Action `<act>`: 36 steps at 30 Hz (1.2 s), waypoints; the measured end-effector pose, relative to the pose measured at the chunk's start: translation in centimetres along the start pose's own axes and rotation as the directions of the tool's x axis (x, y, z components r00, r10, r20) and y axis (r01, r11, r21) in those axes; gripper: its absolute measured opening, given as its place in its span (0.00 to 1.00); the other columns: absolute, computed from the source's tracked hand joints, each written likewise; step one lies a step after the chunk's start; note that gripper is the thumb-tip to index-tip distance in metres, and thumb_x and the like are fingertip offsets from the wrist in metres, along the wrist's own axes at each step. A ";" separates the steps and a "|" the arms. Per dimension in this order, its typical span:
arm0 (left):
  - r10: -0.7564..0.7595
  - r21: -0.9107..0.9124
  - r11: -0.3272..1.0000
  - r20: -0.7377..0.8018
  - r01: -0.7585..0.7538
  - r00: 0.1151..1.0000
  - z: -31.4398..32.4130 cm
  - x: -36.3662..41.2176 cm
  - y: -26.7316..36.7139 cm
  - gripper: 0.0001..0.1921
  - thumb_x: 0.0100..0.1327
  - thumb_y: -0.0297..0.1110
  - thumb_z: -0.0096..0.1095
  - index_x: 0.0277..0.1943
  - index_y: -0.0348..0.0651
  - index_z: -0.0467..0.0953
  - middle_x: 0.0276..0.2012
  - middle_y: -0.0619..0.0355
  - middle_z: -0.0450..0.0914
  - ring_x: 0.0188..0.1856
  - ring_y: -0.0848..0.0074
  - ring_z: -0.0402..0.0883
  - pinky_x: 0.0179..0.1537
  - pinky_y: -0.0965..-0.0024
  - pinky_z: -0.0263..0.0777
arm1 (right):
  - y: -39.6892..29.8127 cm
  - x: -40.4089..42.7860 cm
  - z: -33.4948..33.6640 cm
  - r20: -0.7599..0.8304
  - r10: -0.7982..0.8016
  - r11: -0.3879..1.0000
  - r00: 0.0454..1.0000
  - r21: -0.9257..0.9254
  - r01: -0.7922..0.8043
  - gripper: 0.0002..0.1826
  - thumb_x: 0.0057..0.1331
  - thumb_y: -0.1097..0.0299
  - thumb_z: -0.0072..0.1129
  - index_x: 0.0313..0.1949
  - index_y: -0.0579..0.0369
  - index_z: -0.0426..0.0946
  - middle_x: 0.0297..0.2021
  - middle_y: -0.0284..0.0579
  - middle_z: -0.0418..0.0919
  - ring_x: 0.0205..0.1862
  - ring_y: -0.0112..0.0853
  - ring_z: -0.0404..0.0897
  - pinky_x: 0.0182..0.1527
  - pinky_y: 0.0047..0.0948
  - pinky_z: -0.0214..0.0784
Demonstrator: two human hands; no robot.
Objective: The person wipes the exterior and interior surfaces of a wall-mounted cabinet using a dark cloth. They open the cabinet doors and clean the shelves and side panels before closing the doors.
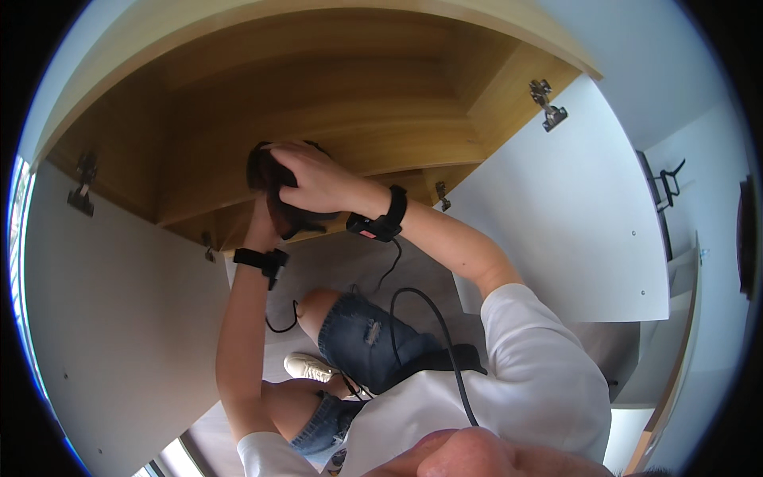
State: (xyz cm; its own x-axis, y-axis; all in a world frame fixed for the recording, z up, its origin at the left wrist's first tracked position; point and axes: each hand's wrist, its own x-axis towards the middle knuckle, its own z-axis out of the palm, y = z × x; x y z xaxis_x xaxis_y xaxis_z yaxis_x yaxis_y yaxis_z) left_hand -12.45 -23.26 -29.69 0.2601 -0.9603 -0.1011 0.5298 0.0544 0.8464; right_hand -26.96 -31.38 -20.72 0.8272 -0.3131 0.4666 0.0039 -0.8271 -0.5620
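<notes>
A dark, soft-looking item [301, 217], perhaps a bag or cloth, is bunched up in front of the open wooden cabinet [334, 113]. Over its top and right side lies my right hand [310, 176], the thumb pressed against it. From below, my left hand [268, 220] holds the same item, its fingers mostly hidden behind the dark material. Black straps with small devices circle both wrists, and a cable hangs from the right one.
Two white cabinet doors stand open, one at the left [119, 298] and one at the right [566, 208], on metal hinges [548, 107]. A wooden shelf edge [417, 167] crosses behind my hands. Black cables [438, 316] loop near my knees above the grey floor [334, 262].
</notes>
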 end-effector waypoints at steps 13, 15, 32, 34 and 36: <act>-0.055 -0.316 0.938 0.268 0.142 0.962 21.1 11.2 -0.1 0.26 0.81 0.49 0.44 0.71 0.40 0.66 0.66 0.53 0.75 0.68 0.62 0.73 0.69 0.58 0.68 | 13.5 -16.2 -10.4 -0.458 0.230 0.689 0.858 -0.546 -0.476 0.05 0.61 0.69 0.62 0.33 0.56 0.79 0.35 0.52 0.79 0.38 0.49 0.79 0.37 0.46 0.71; 0.018 -0.185 0.982 0.320 0.044 0.947 23.9 13.5 -0.9 0.28 0.81 0.52 0.43 0.71 0.38 0.66 0.69 0.50 0.72 0.70 0.59 0.71 0.73 0.55 0.63 | 14.3 -15.4 -9.4 -0.439 0.483 0.575 0.758 -0.493 -0.653 0.07 0.58 0.66 0.64 0.30 0.55 0.79 0.32 0.53 0.78 0.37 0.50 0.79 0.37 0.48 0.72; 0.275 0.281 0.874 0.387 -0.397 0.880 41.7 14.1 -3.1 0.17 0.61 0.22 0.65 0.52 0.30 0.74 0.48 0.41 0.83 0.52 0.60 0.83 0.55 0.63 0.75 | 13.5 -15.5 -7.3 -0.654 0.159 0.848 0.739 -0.292 -0.441 0.27 0.66 0.54 0.59 0.62 0.54 0.75 0.62 0.53 0.77 0.65 0.52 0.72 0.66 0.51 0.63; 0.386 0.279 0.827 0.348 -0.487 0.854 42.0 14.9 -4.1 0.16 0.61 0.20 0.64 0.52 0.28 0.74 0.47 0.42 0.83 0.51 0.61 0.83 0.55 0.63 0.75 | 14.0 -15.6 -7.1 -0.608 0.150 0.795 0.780 -0.394 -0.460 0.27 0.66 0.54 0.58 0.62 0.53 0.75 0.61 0.53 0.78 0.64 0.52 0.72 0.66 0.52 0.64; 0.444 0.241 0.828 0.269 -0.507 0.854 41.5 16.1 -4.9 0.16 0.64 0.21 0.62 0.54 0.30 0.73 0.48 0.45 0.83 0.50 0.63 0.83 0.53 0.64 0.76 | 14.5 -15.6 -6.7 -0.638 0.092 0.800 0.764 -0.410 -0.439 0.27 0.66 0.54 0.59 0.61 0.52 0.75 0.59 0.52 0.78 0.63 0.51 0.73 0.64 0.52 0.64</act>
State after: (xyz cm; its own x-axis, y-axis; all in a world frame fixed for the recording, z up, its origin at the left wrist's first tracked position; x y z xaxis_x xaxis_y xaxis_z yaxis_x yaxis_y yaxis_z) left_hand -44.37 -50.29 -13.82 0.2405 -0.8699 0.4305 0.1120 0.4655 0.8780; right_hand -43.57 -41.67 -31.56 0.2739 -0.6132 0.7409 -0.5900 -0.7155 -0.3740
